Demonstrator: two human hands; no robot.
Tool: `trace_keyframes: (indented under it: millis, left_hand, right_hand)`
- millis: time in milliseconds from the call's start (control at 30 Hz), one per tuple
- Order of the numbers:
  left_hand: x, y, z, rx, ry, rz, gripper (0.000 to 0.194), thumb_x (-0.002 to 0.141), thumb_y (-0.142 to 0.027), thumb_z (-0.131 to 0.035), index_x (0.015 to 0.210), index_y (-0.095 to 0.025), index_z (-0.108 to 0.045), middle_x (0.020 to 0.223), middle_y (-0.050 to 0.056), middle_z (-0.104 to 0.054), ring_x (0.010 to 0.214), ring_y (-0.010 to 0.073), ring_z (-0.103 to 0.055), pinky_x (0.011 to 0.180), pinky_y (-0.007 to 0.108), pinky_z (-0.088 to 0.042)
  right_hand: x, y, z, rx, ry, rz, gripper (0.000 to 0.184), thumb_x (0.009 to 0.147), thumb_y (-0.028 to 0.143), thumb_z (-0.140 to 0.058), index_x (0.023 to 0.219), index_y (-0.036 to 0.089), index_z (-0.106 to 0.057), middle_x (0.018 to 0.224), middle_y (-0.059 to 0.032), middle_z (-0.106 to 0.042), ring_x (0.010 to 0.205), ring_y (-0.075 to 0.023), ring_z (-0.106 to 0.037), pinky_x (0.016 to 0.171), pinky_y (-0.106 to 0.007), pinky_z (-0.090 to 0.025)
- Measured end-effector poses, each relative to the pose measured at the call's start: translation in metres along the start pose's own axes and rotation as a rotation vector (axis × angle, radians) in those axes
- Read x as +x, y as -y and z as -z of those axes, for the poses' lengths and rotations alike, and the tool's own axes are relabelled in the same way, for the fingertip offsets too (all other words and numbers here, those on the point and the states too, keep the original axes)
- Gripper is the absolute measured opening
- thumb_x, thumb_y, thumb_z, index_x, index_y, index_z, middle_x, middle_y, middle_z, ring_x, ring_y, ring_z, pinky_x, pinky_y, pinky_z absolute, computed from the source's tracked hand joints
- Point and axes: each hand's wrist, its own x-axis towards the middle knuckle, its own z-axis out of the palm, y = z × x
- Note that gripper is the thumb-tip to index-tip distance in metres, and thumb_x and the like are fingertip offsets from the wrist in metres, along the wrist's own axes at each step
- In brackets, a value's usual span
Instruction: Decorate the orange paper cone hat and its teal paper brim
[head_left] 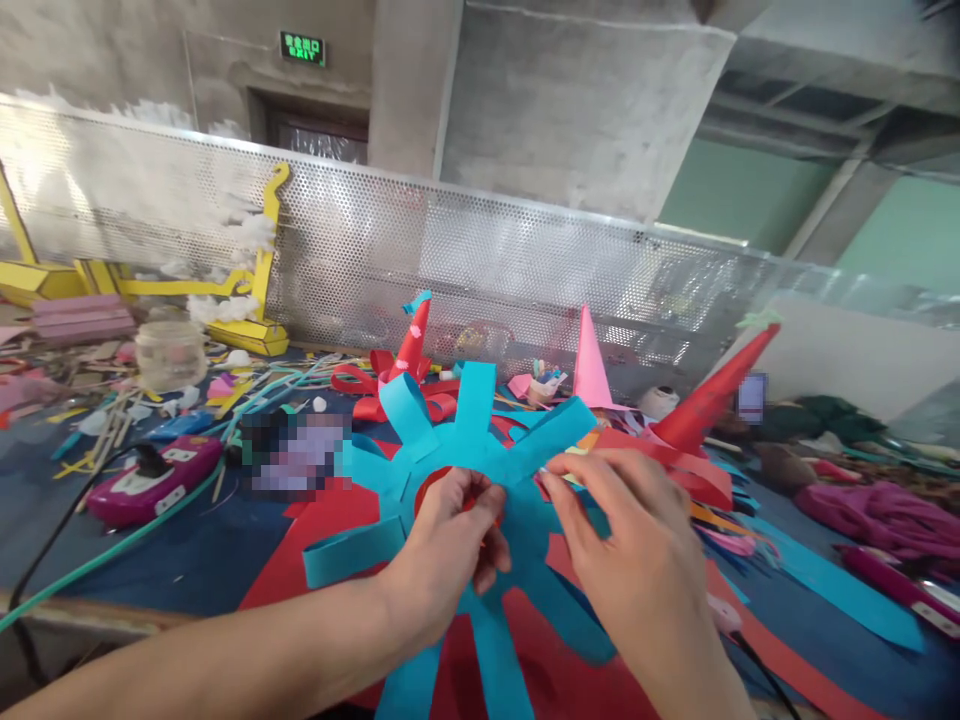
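Observation:
A turquoise paper piece (457, 452), a ring with strips radiating from it and several looped back, lies in front of me over red paper (300, 550). My left hand (461, 515) is at the ring's centre opening, its fingers curled around the inner edge. On the right side of the ring, my right hand (637, 540) has thumb and forefinger pinched together beside a raised turquoise strip (559, 430). What lies between those fingertips is too small to make out. Some strips hang down below my hands, free at the visible part.
Behind stand a red paper cone (412, 345), a pink cone (592, 360) and a larger red cone (720, 390). A purple power strip (157, 480), a clear jar (170, 355) and scraps lie left. A cable-fed pinkish tool (722, 615) lies right, near purple cloth (877, 520).

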Motion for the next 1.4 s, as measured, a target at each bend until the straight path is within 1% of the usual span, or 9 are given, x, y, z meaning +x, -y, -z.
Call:
trace_keyframes:
  millis: [100,233,333,500,567,800,1100,1233,1400]
  left_hand:
    - [0.003,0.004,-0.002,0.009,0.020,0.007,0.021,0.094,-0.039,-0.049,0.085,-0.020,-0.044,0.045,-0.006,-0.053,0.033,0.0071,-0.036,0.035,0.018,-0.028]
    - [0.005,0.010,-0.007,-0.040,0.004,-0.039,0.020,0.090,-0.036,-0.054,0.083,-0.020,-0.045,0.048,-0.007,-0.051,0.037,0.0083,-0.042,0.034,0.017,-0.030]
    - [0.005,0.011,-0.009,-0.068,-0.009,-0.070,0.022,0.085,-0.036,-0.061,0.081,-0.019,-0.048,0.051,-0.007,-0.049,0.042,0.0091,-0.048,0.033,0.016,-0.032]
    - [0.007,0.007,-0.010,-0.078,0.006,-0.106,0.023,0.084,-0.038,-0.063,0.083,-0.018,-0.052,0.050,-0.005,-0.053,0.041,0.0091,-0.049,0.034,0.016,-0.035]
    - [0.007,0.006,-0.010,-0.075,-0.002,-0.089,0.020,0.086,-0.036,-0.061,0.085,-0.017,-0.052,0.050,-0.005,-0.054,0.041,0.0094,-0.049,0.034,0.017,-0.036]
    - [0.006,0.005,-0.011,-0.110,-0.019,-0.075,0.013,0.088,-0.026,-0.059,0.083,-0.015,-0.053,0.067,-0.004,-0.053,0.048,0.0082,-0.056,0.033,0.016,-0.038]
    - [0.009,0.009,-0.010,-0.120,-0.002,-0.102,0.018,0.084,-0.031,-0.063,0.082,-0.015,-0.055,0.068,-0.004,-0.053,0.049,0.0086,-0.056,0.034,0.016,-0.040]
    - [0.008,0.007,-0.010,-0.128,-0.042,-0.076,0.013,0.084,-0.026,-0.062,0.083,-0.016,-0.054,0.067,-0.004,-0.053,0.050,0.0089,-0.057,0.035,0.017,-0.040]
    - [0.008,0.008,-0.006,-0.147,-0.042,-0.047,0.011,0.086,-0.024,-0.061,0.084,-0.015,-0.055,0.072,-0.002,-0.055,0.052,0.0084,-0.058,0.036,0.017,-0.041]
  right_hand:
    - [0.013,0.003,0.006,-0.142,-0.055,0.059,0.014,0.095,0.022,-0.057,0.089,0.020,-0.069,0.085,-0.0090,-0.057,0.082,-0.0265,-0.050,0.075,-0.042,-0.034]
    - [0.030,-0.002,-0.008,-0.158,0.153,0.106,0.003,0.086,0.024,-0.071,0.085,0.021,-0.070,0.096,-0.0071,-0.062,0.095,-0.0303,-0.049,0.076,-0.042,-0.029]
    - [0.032,-0.006,-0.021,-0.079,0.231,0.105,0.010,0.085,0.015,-0.072,0.078,0.020,-0.067,0.095,-0.0052,-0.062,0.094,-0.0271,-0.050,0.076,-0.040,-0.029]
    - [0.024,-0.006,-0.022,-0.191,-0.122,0.110,0.017,0.094,0.019,-0.060,0.079,0.019,-0.067,0.091,-0.0074,-0.061,0.088,-0.0256,-0.047,0.077,-0.042,-0.029]
    - [0.019,-0.006,-0.018,-0.166,-0.200,0.092,0.018,0.096,0.021,-0.058,0.081,0.018,-0.067,0.089,-0.0082,-0.059,0.085,-0.0242,-0.046,0.075,-0.040,-0.031]
    - [0.000,-0.011,-0.014,0.063,0.060,0.167,0.014,0.096,0.023,-0.059,0.085,0.020,-0.067,0.087,-0.0053,-0.057,0.083,-0.0221,-0.047,0.076,-0.039,-0.032]
    - [-0.004,-0.012,-0.025,-0.238,0.105,0.273,0.021,0.098,0.014,-0.049,0.079,0.017,-0.057,0.086,-0.0094,-0.057,0.082,-0.0247,-0.043,0.072,-0.041,-0.029]
    - [-0.018,-0.015,-0.012,-0.087,0.068,0.130,0.016,0.101,0.019,-0.044,0.087,0.019,-0.051,0.094,-0.0085,-0.052,0.084,-0.0233,-0.044,0.073,-0.039,-0.033]
    - [-0.069,-0.032,0.038,0.149,0.218,-0.059,0.015,0.102,0.019,-0.037,0.095,0.023,-0.049,0.090,-0.0047,-0.056,0.085,-0.0199,-0.055,0.071,-0.032,-0.046]
